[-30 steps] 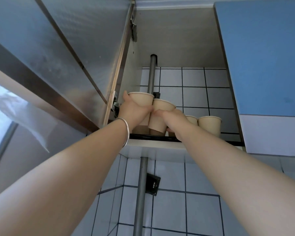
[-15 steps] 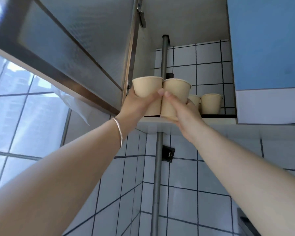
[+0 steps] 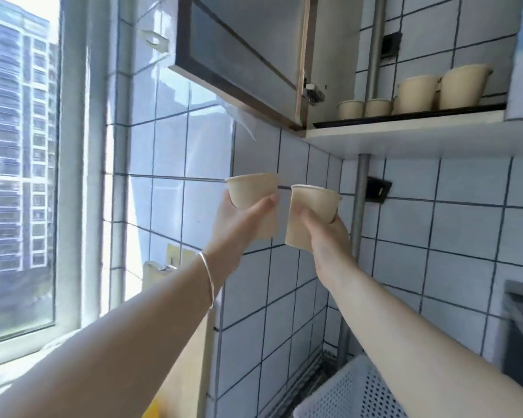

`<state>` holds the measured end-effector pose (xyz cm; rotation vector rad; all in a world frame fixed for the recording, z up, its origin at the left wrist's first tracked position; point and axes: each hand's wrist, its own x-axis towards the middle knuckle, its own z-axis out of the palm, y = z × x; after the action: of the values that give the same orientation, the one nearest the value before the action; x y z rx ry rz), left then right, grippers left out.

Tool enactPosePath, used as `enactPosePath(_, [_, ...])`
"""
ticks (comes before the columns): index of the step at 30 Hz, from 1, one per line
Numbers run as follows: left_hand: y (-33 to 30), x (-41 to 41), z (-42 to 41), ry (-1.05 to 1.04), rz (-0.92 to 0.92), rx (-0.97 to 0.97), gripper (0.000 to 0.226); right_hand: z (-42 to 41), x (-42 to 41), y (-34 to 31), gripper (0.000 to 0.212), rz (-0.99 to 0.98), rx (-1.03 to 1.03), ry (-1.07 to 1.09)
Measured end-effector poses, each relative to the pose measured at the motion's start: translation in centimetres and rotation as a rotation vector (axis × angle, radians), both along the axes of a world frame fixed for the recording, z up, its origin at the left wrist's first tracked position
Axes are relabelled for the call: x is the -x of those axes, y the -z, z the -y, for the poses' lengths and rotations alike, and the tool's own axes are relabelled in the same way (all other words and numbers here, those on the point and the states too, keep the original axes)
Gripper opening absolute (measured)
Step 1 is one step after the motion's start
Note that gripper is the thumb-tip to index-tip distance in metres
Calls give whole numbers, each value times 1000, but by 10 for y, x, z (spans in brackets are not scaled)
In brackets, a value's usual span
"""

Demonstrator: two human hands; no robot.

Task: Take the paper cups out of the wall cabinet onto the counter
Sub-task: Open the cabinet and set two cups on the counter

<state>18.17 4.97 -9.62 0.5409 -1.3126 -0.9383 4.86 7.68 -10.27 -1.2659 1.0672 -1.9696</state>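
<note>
Tiled wall (image 3: 453, 224): white square tiles with dark grout, filling the far side and the left corner.

Window (image 3: 21, 176): far left, bright, high-rise blocks outside.

Wall cabinet (image 3: 405, 125): upper right, white shelf edge with a dark lip; its door (image 3: 239, 55) stands swung open to the left, grey panel in a dark frame, hinge at its right edge.

Metal pipe (image 3: 358, 236): vertical, running below the shelf and on up through the cabinet interior.

Perforated white basket (image 3: 354, 390): bottom right, near.

Left hand (image 3: 239, 224): raised below the cabinet, thumb and fingers wrapped around the left paper cup (image 3: 252, 190); a thin silver bangle (image 3: 209, 276) sits on the wrist.

Right hand (image 3: 323, 233): just beside the left, closed around the right paper cup (image 3: 313, 206).

Held cups: plain beige paper, tapered, rolled rim, no print, mouths tilted away. Both hang in the air well below the shelf, near each other but apart.

Cups in the cabinet: two tall ones (image 3: 462, 86) at the right, two of which only the low tops show (image 3: 364, 108) to their left beside the pipe, all upright, same beige.
</note>
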Motion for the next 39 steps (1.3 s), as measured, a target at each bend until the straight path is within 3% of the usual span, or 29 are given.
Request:
enactPosePath(6, [62,-93,-33,-194,12,-102,58,-28,-94,58,36,54,-91,-226])
enactPosePath(10, [105,-167,-70,-273,-76,-137,59,-49,-171,100,18,85,-164,-367])
enactPosePath(14, [148,-253,-117,-365,-115,-217,61,-72,-256,136,46,84,-226,-467])
enactPosePath(18, [178,-333,-172,-528,-123,-293,36,-104,-341,169,24,76,-303,-597])
enactPosePath(21, [195,-390,-213,-613,-143,-303,33,-127,-404,188,13,87,-324,-744])
enactPosePath(25, [212,-458,-271,-807,-212,-339,48,-166,-483,210,24,-24,-366,-878])
enactPosePath(27, [220,-488,-299,-898,-253,-335,42,-184,-521,224,24,-45,-371,-983])
enactPosePath(29, [227,-515,-328,-1003,-279,-355,30,-202,-560,233,38,-97,-389,-1094])
enactPosePath(33, [240,-567,-391,-1273,-405,-432,45,-241,-639,256,24,-185,-475,-1277])
enactPosePath(36, [251,-600,-446,-1459,-461,-458,45,-287,-695,270,31,-295,-498,-1394])
enactPosePath(39, [265,-622,-507,-1630,-539,-416,24,-347,-741,284,43,-376,-530,-1576])
